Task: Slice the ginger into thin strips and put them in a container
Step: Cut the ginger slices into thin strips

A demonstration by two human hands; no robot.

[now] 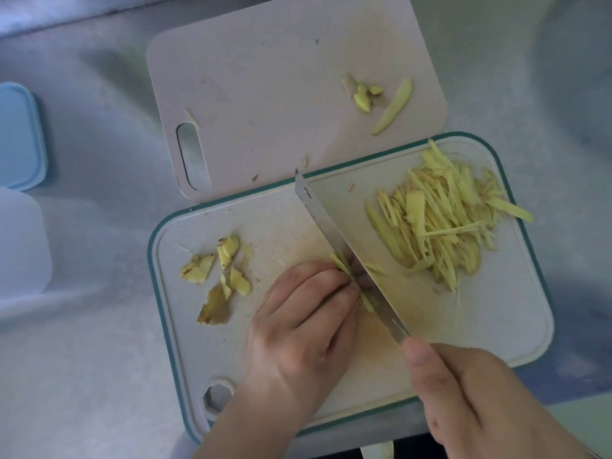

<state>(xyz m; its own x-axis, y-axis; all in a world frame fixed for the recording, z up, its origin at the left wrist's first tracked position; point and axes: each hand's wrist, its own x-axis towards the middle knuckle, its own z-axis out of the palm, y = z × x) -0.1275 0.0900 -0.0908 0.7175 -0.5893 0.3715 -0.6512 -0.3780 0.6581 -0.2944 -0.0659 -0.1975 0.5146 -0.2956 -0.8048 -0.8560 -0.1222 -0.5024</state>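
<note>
Boards, two: a teal-rimmed cutting board (516, 342) nearest the person, and a pinkish board (265, 94) beyond it carrying four ginger scraps (362, 94). Hands, two: left hand (304, 329) with fingers curled, pressing the ginger piece (346, 270) down mid-board; right hand (480, 392) clamped on the handle of one knife (344, 250), blade against that piece. Ginger strips (443, 220), one heap at the teal board's right; peel offcuts (218, 276), about five at its left; container (20, 240), one, and blue lid (20, 134), one, at far left.
</note>
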